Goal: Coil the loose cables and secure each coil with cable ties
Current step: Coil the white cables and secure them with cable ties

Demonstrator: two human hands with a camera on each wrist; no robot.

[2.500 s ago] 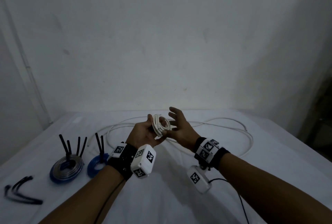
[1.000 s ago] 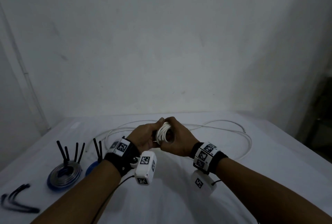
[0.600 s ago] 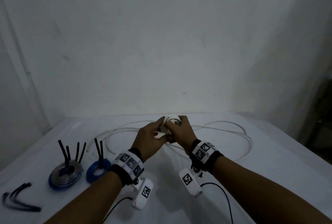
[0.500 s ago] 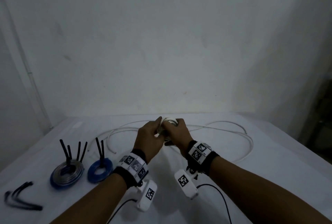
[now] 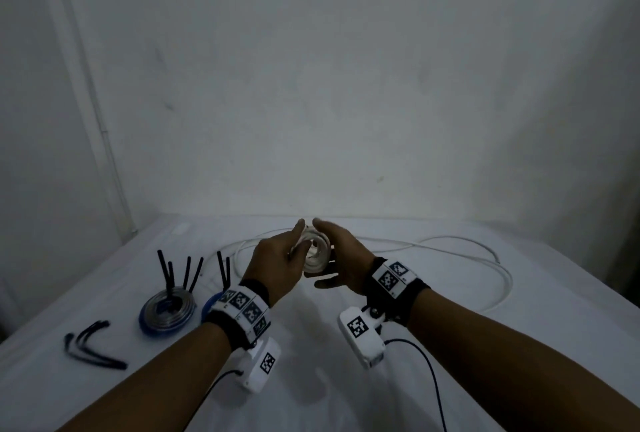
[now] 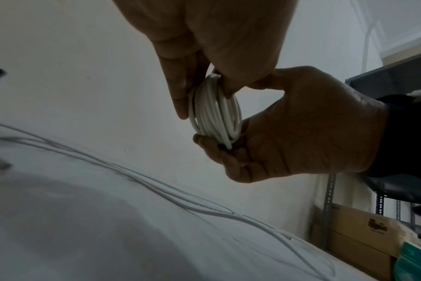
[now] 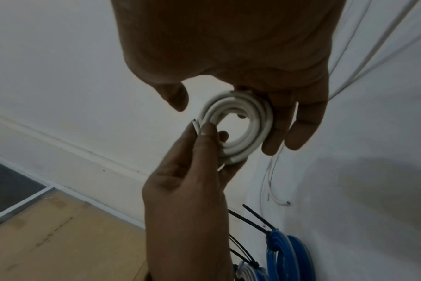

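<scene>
A small white cable coil (image 5: 316, 253) is held up above the table between both hands. My left hand (image 5: 277, 262) pinches its near edge, and in the right wrist view its thumb (image 7: 206, 131) presses a cut cable end against the coil (image 7: 243, 114). My right hand (image 5: 346, 258) cups the other side; in the left wrist view its fingers (image 6: 219, 152) curl under the coil (image 6: 216, 114). The rest of the white cable (image 5: 498, 269) lies in loose loops on the table behind and to the right.
Two tied coils stand at the left, a grey-and-blue one (image 5: 168, 310) and a blue one (image 5: 209, 303), with black tie tails sticking up. Loose black cable ties (image 5: 90, 345) lie at the near left. A white cloth (image 5: 346, 379) covers the table. Cardboard boxes (image 6: 361, 237) sit beyond its right edge.
Both hands have rolled knuckles-up around the coil and eased slightly apart, so the coil shows between them. The right hand came round the coil from an open spread.
</scene>
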